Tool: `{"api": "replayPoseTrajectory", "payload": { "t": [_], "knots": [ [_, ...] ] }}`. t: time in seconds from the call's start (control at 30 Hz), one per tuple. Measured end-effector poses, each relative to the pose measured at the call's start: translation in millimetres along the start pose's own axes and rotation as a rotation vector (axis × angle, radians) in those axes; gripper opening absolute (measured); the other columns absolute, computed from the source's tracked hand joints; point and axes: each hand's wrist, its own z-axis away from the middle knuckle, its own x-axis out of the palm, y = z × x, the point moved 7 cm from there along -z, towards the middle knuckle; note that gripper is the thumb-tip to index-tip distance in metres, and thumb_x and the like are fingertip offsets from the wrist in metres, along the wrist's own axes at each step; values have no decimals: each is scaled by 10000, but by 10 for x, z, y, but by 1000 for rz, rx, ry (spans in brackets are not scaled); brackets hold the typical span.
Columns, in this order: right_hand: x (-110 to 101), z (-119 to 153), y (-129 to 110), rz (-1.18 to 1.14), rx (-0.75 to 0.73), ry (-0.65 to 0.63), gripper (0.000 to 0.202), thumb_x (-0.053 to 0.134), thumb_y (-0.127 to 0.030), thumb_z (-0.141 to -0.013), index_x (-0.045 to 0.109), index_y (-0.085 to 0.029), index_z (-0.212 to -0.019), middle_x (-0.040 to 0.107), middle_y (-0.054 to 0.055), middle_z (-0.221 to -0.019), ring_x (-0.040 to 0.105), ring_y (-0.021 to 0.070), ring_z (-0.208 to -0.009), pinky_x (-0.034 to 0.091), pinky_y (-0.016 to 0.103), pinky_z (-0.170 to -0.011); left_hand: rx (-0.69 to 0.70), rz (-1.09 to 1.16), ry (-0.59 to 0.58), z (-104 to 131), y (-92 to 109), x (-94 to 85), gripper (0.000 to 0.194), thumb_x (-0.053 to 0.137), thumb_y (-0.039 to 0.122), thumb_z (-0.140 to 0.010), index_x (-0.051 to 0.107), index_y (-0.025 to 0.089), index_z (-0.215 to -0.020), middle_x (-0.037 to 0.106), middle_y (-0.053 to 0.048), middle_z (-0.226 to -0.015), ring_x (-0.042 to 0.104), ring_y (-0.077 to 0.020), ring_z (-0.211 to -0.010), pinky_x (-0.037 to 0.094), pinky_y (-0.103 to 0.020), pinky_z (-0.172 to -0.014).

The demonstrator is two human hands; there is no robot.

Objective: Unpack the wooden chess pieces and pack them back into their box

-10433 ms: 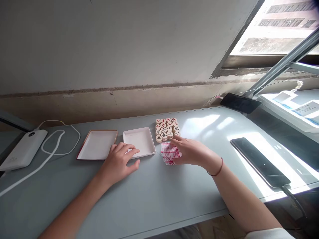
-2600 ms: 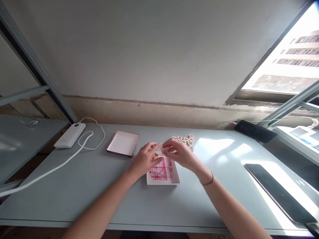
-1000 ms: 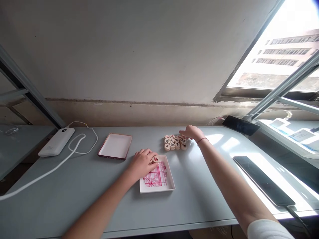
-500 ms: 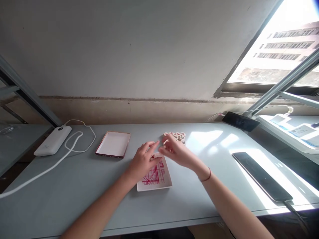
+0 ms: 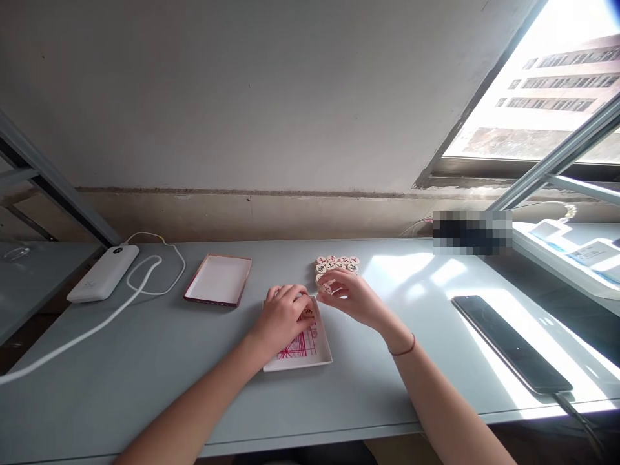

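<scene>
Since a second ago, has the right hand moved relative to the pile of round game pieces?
Yes. The right hand has pulled back from the far side of the game pieces to their near edge, beside the white tray.

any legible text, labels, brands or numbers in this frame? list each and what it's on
Nothing can be quoted with confidence.
Round wooden pieces: red and black characters, too small to read.
Piece under the left hand: red character, mostly covered.
Paper in the white tray: red lines only.
Power bank: faint mark, unreadable.
Cards on the right shelf: print blurred.
Pixelated block: unreadable.
</scene>
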Motion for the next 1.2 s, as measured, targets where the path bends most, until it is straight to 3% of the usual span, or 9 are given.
{"api": "replayPoseTrajectory", "payload": {
  "t": [0.27,0.43,0.57,0.63,0.73,0.83,0.9,1.07,1.2],
  "knots": [
    [348,94,-259,403,-243,-100,84,645,-185,-791,568,-212,-809,611,34,-871,535,193,-829,466,327,-733,-81,-22,-135,160,-356,-255,449,730,363,-746,559,277,-1152,582,-33,-1167,517,-273,-1111,431,-389,-910],
    [436,68,-236,484,-266,-106,111,610,-107,-785,543,-194,-803,595,55,-949,540,187,-834,450,300,-704,-226,-7,-313,248,-507,-279,358,608,263,-820,578,230,-1176,599,-52,-1135,556,-253,-1049,450,-360,-887],
    [439,58,-201,502,-190,-92,94,545,-103,-832,533,-194,-811,576,18,-836,516,137,-691,399,247,-597,-230,31,-319,236,-499,-259,260,520,226,-854,622,219,-1094,624,-55,-1072,572,-239,-1011,456,-338,-867],
    [415,45,-196,480,-172,-99,41,577,-178,-842,543,-200,-852,580,14,-863,515,126,-663,392,239,-583,-224,40,-309,231,-507,-249,265,506,202,-846,628,220,-1081,627,-54,-1056,575,-237,-1008,454,-337,-868],
    [258,-88,-164,466,-110,-31,162,583,-327,-861,560,-207,-967,601,35,-981,543,116,-654,414,245,-615,-229,57,-327,236,-526,-233,282,523,211,-824,630,219,-1085,627,-54,-1061,577,-239,-1014,454,-337,-871],
    [2,-367,-44,638,103,119,256,475,-350,-914,557,-201,-1106,595,81,-1147,598,140,-723,420,259,-649,-246,68,-338,240,-531,-248,352,580,325,-806,612,213,-1139,624,-64,-1107,584,-255,-1027,459,-345,-871],
    [-82,-576,59,793,261,111,318,451,-350,-913,550,-198,-1175,602,101,-1177,623,192,-833,413,264,-643,-250,73,-331,237,-526,-275,444,600,416,-803,585,206,-1193,621,-74,-1145,581,-268,-1060,455,-350,-887],
    [-7,-956,199,864,349,-21,204,596,-208,-796,675,-139,-971,690,136,-932,647,255,-837,408,274,-622,-229,90,-280,228,-536,-354,499,592,499,-824,562,212,-1232,618,-70,-1191,581,-256,-1087,454,-338,-889],
    [24,-1041,231,867,369,-47,170,635,-123,-740,697,-107,-898,699,167,-907,660,281,-839,426,288,-630,-212,102,-241,223,-566,-389,463,597,498,-831,579,220,-1201,623,-61,-1188,585,-248,-1080,462,-337,-879]
  ]
}}
